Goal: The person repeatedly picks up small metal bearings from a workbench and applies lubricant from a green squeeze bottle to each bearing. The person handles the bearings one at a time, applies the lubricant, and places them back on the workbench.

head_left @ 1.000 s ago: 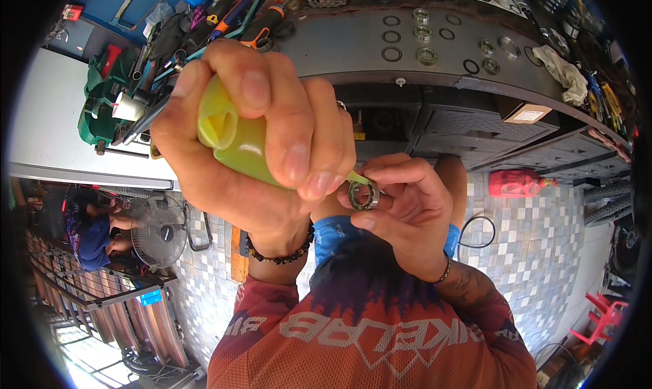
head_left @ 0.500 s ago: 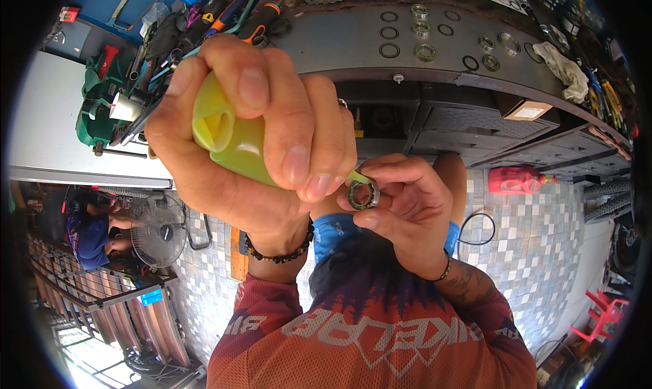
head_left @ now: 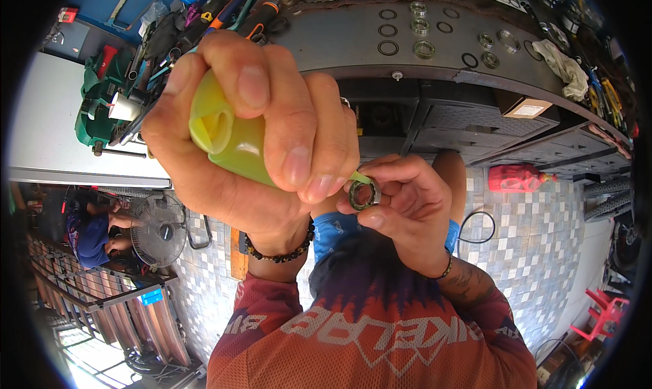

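Observation:
My left hand [head_left: 272, 131] is wrapped round a yellow-green squeeze bottle [head_left: 241, 151] that tapers to a narrow nozzle. The nozzle tip [head_left: 361, 178] meets the upper edge of a small metal ring bearing [head_left: 362, 195]. My right hand [head_left: 411, 209] pinches this bearing between thumb and fingers, its open face turned toward the nozzle. Inside the ring, the balls and any grease are too small to make out. Most of the bottle's body is hidden by the left fingers.
Beyond my hands, a grey workbench [head_left: 326, 46] carries several loose bearings [head_left: 420, 27] and dark seal rings [head_left: 388, 47]. Tools and a green vise [head_left: 102, 110] stand at the left. Drawers [head_left: 462, 110] lie under the bench. A person [head_left: 95, 229] sits near a fan [head_left: 158, 231].
Both hands hold nearly the same pose, with the nozzle still at the bearing. The view has shifted very slightly.

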Motion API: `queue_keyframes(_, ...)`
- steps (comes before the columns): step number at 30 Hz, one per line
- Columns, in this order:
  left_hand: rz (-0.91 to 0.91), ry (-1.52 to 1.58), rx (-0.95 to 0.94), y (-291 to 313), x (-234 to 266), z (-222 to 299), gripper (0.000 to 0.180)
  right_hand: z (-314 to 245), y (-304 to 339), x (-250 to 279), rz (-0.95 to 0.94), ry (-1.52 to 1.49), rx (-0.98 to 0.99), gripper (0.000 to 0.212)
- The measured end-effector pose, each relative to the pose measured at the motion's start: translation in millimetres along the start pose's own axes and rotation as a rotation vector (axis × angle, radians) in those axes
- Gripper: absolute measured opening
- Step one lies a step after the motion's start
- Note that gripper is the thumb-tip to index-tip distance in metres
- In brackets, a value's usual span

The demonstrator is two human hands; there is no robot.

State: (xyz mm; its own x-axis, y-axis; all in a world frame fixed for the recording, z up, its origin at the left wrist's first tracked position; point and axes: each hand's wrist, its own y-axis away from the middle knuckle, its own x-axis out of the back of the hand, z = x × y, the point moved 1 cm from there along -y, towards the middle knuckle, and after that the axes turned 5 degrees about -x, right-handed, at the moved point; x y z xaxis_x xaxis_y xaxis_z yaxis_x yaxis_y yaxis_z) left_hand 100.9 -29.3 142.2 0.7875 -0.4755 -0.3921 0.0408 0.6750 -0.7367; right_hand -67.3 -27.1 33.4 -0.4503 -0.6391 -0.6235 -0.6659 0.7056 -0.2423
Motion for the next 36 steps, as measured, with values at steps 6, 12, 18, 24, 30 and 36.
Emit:
queue_keyframes(6,-0.002,0.000,0.016,-0.3,-0.4,2.2,0.033,3.5,-0.7,1.7,-0.016,-0.113,0.053,0.042)
queue_keyframes(12,0.008,0.009,0.026,-0.5,-2.1,1.7,0.034,2.9,0.7,3.1,-0.016,-0.108,0.023,0.040)
queue_keyframes(18,-0.002,0.012,0.031,-1.0,-2.1,2.5,0.035,3.1,-0.2,1.1,-0.025,-0.137,0.019,0.037)
queue_keyframes(24,0.003,-0.004,0.031,-1.2,-3.4,2.5,0.036,3.2,-1.8,2.9,-0.054,-0.165,0.008,0.035)
queue_keyframes(30,-0.005,-0.008,0.045,-1.9,-3.1,4.0,0.037,4.5,-1.5,4.1,-0.066,-0.222,-0.021,0.033)
queue_keyframes(36,-0.005,0.008,0.027,-1.6,-4.2,2.1,0.037,3.3,-1.1,6.4,-0.090,-0.222,-0.055,0.032)
